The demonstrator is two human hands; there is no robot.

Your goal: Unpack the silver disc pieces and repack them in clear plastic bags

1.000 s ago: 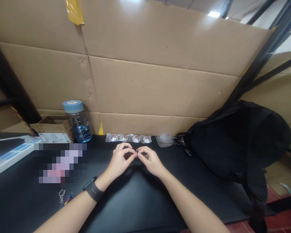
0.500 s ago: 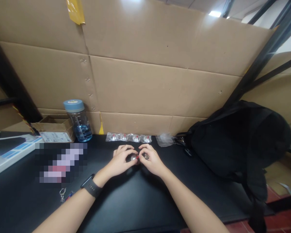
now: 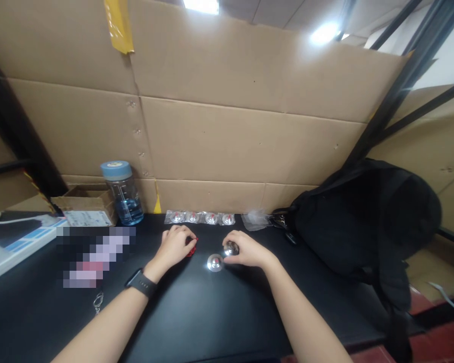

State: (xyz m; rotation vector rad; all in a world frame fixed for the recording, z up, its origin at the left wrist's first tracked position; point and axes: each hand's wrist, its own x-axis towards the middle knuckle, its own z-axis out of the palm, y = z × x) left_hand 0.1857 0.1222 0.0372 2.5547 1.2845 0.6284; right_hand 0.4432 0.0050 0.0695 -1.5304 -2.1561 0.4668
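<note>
my left hand (image 3: 176, 247) pinched a red piece (image 3: 191, 251), right hand (image 3: 246, 249) a metal piece (image 3: 231, 249); disc (image 3: 215, 263) between, bottle (image 3: 124, 195) far left, backpack (image 3: 366, 227) right.

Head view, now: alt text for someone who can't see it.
A right hand curls around a shiny metal piece and a left hand touches a partly hidden red item, a silver disc between them on a black tabletop. Four plastic-wrapped discs line the back; bottle left, backpack right.

A blue-lidded bottle (image 3: 125, 197) stands beside a carton (image 3: 83, 204).
</note>
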